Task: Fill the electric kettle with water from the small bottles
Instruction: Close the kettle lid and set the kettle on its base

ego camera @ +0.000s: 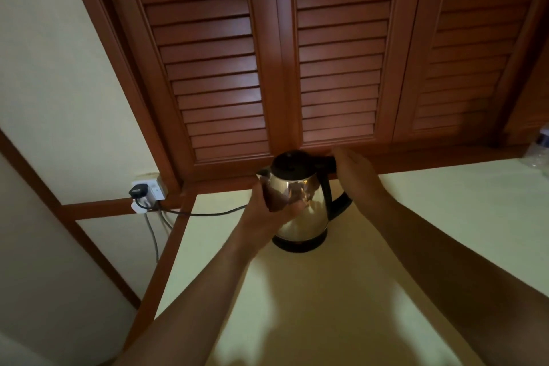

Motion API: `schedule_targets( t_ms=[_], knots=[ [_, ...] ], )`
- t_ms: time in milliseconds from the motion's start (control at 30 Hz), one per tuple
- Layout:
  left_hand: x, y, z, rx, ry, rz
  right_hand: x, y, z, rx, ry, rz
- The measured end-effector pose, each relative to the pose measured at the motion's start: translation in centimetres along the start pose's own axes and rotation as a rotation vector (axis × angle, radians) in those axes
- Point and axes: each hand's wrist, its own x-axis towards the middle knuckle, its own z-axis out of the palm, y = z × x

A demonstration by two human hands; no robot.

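A shiny steel electric kettle (309,205) with a black lid, black handle and black base stands on the pale counter (326,306), lid down. My left hand (269,205) wraps the kettle's left side just under the spout. My right hand (355,171) rests on the top of the black handle by the lid, fingers curled over it. A small clear water bottle (539,151) stands at the far right edge of the counter, partly cut off by the frame.
Brown louvred shutters (297,68) rise right behind the kettle. A wall socket (148,190) with a black plug sits at the left; the kettle's cord (205,212) runs from it to the kettle. The counter's wooden edge (166,258) drops off at the left.
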Motion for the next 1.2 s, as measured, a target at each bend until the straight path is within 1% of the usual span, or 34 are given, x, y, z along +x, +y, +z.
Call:
schedule_targets(
  t_ms=[133, 267, 500, 633, 900, 1100, 1200],
  knots=[
    [0.1, -1.1, 1.0, -0.017, -0.013, 0.011, -0.1, 1.3, 0.4, 0.072, 0.046, -0.046],
    [0.8, -1.8, 0.8, 0.059, 0.013, -0.004, -0.2, 2.2, 0.5, 0.109, 0.057, -0.077],
    [1.3, -2.4, 0.0, 0.172, -0.016, -0.078, 0.0, 2.2, 0.7, 0.143, 0.058, -0.092],
    [1.2, -2.8, -0.6, 0.137, -0.118, -0.126, -0.1, 2.1, 0.6, 0.132, 0.053, -0.109],
    [1.2, -2.8, -1.2, 0.107, -0.216, -0.147, 0.2, 1.8, 0.9, 0.040, 0.048, -0.127],
    [0.8, -2.4, -1.0, 0.101, -0.228, -0.125, 0.1, 1.9, 0.8, 0.005, 0.049, -0.117],
    [0.4, -1.9, -0.8, 0.096, -0.211, -0.107, 0.2, 2.4, 0.7, -0.021, 0.041, -0.165]
  ],
)
